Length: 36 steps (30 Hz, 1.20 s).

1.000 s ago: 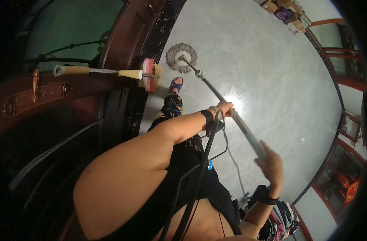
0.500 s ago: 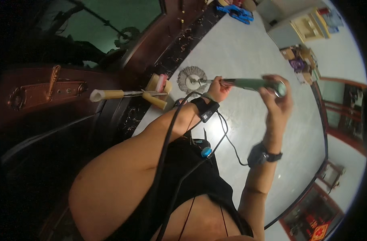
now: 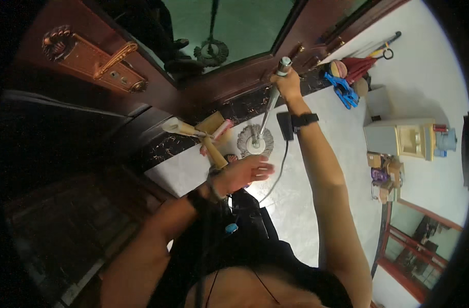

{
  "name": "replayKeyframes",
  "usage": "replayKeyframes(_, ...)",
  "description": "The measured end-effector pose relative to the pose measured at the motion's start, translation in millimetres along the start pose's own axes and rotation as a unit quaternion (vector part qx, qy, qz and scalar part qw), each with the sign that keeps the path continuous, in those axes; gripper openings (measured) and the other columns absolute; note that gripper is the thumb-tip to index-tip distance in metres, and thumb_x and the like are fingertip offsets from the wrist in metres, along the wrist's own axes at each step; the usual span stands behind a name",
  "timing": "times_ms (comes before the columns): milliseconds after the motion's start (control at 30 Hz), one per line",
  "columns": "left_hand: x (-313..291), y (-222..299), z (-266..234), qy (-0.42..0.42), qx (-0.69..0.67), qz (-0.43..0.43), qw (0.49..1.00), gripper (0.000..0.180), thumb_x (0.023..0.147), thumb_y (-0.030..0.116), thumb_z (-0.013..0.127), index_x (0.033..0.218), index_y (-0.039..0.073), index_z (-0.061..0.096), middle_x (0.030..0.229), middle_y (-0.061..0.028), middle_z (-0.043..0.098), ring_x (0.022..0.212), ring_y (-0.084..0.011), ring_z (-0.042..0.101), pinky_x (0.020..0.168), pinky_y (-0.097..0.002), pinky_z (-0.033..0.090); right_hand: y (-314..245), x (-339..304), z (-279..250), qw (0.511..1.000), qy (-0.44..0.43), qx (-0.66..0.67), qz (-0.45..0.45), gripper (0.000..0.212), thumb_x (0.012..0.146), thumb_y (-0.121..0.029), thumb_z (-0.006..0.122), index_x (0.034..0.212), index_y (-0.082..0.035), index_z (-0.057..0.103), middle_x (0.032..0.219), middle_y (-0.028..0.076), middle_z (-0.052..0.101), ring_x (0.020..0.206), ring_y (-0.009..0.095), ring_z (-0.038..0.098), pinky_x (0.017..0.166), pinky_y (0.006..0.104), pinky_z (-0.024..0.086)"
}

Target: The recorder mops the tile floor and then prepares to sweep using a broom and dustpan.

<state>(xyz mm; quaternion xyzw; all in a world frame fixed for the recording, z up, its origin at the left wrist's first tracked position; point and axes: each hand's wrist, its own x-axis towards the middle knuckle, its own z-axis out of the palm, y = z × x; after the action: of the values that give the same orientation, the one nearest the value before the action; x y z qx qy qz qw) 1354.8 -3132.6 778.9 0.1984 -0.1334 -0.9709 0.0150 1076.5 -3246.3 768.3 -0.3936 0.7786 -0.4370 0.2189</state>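
A mop (image 3: 268,113) with a metal pole and a round head of grey strands around a white disc stands tilted on the floor. My right hand (image 3: 287,84) is wrapped round the upper part of its pole, just below the pale green top end. My left hand (image 3: 245,173) hangs free, fingers stretched out, and in the picture it lies just below the mop head without holding anything. A dark device is strapped at my right wrist, with a cable running down from it.
At left, a dark red door (image 3: 83,61) with an ornate copper handle. Beside the mop lean pale yellow-handled tools (image 3: 183,128) with a pink part. Farther right are a blue toy (image 3: 342,91), a closed red umbrella (image 3: 358,69), a cream cabinet (image 3: 398,138) and cardboard boxes (image 3: 393,172).
My left hand has let go of the pole and drawn back. My right hand has moved left and forward, swinging the pole from sideways to pointing away. The view has turned.
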Motion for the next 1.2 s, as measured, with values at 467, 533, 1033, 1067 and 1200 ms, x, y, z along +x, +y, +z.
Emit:
replayKeyframes(467,-140.6,-3.2,-54.7,0.157,0.014,0.187,0.970,0.043,0.095,0.031,0.046,0.125,-0.001,0.043,0.125,-0.0211,0.051,0.111,-0.0287,0.054,0.098,-0.0407,0.042,104.7,124.8,129.2,0.989,-0.084,-0.103,0.067,0.030,0.067,-0.017,0.074,0.090,-0.002,0.062,0.083,0.010,0.066,0.074,0.022,0.063,0.071,0.0360,0.050)
replayKeyframes(533,-142.6,-7.4,-63.3,0.179,0.019,0.194,0.964,0.043,0.095,0.031,0.047,0.125,0.000,0.044,0.125,-0.0201,0.051,0.111,-0.0279,0.054,0.098,-0.0405,0.042,103.8,128.5,145.5,0.992,-0.093,-0.049,0.065,0.035,0.067,-0.022,0.073,0.095,-0.003,0.061,0.086,0.012,0.066,0.078,0.027,0.063,0.070,0.0376,0.049)
replayKeyframes(1033,-148.8,-2.2,-74.5,0.218,0.040,0.234,0.947,0.045,0.094,0.032,0.048,0.126,0.000,0.043,0.124,-0.0188,0.052,0.110,-0.0264,0.054,0.097,-0.0390,0.042,46.4,117.7,194.2,0.973,-0.201,-0.116,0.000,0.049,0.067,-0.021,0.075,0.109,-0.004,0.058,0.099,0.016,0.066,0.091,0.027,0.064,0.082,0.0367,0.048)
replayKeyframes(1067,-148.8,-1.4,-75.1,0.219,0.039,0.234,0.946,0.045,0.094,0.032,0.048,0.126,0.000,0.043,0.124,-0.0188,0.052,0.110,-0.0264,0.054,0.097,-0.0390,0.042,47.1,118.9,195.9,0.974,-0.194,-0.121,-0.002,0.050,0.066,-0.022,0.076,0.109,-0.003,0.058,0.100,0.015,0.066,0.091,0.027,0.063,0.082,0.0365,0.048)
replayKeyframes(1200,-150.1,-1.6,-82.5,0.245,0.018,0.234,0.941,0.045,0.094,0.030,0.049,0.127,-0.001,0.041,0.123,-0.0187,0.053,0.110,-0.0266,0.055,0.097,-0.0387,0.042,54.6,122.8,196.5,0.975,-0.183,-0.121,-0.017,0.055,0.062,-0.023,0.079,0.108,-0.002,0.058,0.100,0.015,0.065,0.092,0.028,0.063,0.082,0.0368,0.048)
